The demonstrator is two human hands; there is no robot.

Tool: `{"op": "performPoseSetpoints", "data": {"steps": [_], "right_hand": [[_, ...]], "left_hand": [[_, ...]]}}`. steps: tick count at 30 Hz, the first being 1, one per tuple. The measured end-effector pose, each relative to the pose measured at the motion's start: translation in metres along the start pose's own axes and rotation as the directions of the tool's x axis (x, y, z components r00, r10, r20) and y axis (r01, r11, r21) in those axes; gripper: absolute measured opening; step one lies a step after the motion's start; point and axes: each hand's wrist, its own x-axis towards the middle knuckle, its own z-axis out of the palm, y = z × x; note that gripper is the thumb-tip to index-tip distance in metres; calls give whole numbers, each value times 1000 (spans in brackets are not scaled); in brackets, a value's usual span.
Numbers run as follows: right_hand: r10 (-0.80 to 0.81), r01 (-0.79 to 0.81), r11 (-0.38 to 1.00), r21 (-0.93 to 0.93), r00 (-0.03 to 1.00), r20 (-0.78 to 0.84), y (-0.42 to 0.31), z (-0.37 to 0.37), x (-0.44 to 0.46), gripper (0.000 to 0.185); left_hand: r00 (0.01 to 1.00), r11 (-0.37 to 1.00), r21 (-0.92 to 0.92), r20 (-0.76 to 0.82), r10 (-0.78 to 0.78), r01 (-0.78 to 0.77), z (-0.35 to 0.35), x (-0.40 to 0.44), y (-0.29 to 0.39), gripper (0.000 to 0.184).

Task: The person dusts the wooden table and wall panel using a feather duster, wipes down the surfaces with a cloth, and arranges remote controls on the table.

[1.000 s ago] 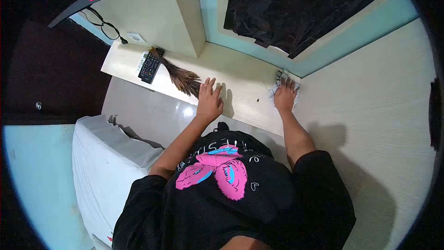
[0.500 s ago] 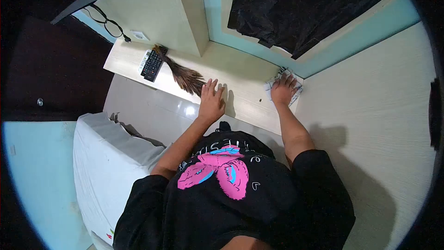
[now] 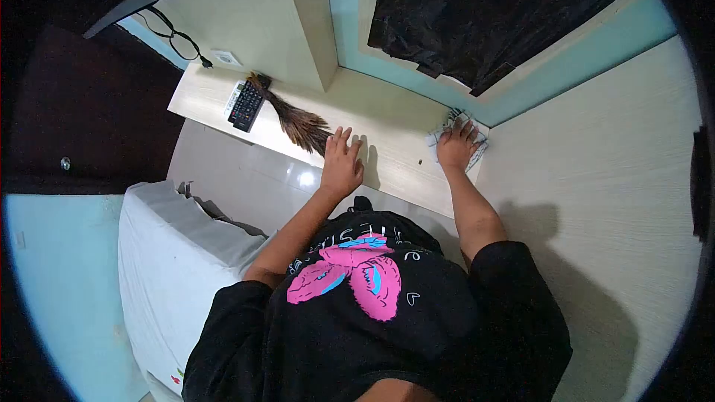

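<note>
At the right end of a pale wooden shelf (image 3: 395,130), my right hand (image 3: 458,145) presses a white cloth with dark markings (image 3: 480,155) down into the corner, its fingers bent over the fabric. Much of the cloth is hidden beneath the palm. My left hand (image 3: 343,166) is open at the shelf's front edge, fingers apart, with nothing in it. Just left of its fingertips lies a brown feather duster (image 3: 302,125); whether they touch I cannot tell. A small dark bit (image 3: 420,161) lies on the shelf between my hands.
A black-keyed device with a white strip (image 3: 247,104) lies under the duster's handle end. A cable with a plug (image 3: 179,39) hangs by the wall socket (image 3: 225,57). Walls close in the right corner. A white-covered piece of furniture (image 3: 175,246) stands at lower left.
</note>
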Motion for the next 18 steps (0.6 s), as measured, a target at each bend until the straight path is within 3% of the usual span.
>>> {"op": "performPoseSetpoints", "data": {"steps": [18], "right_hand": [[-2,2,999,-50,1000,0,-1,2,0,58]], "left_hand": [[1000,1000,-13,-20,10,-10,1,-1,0,57]]}}
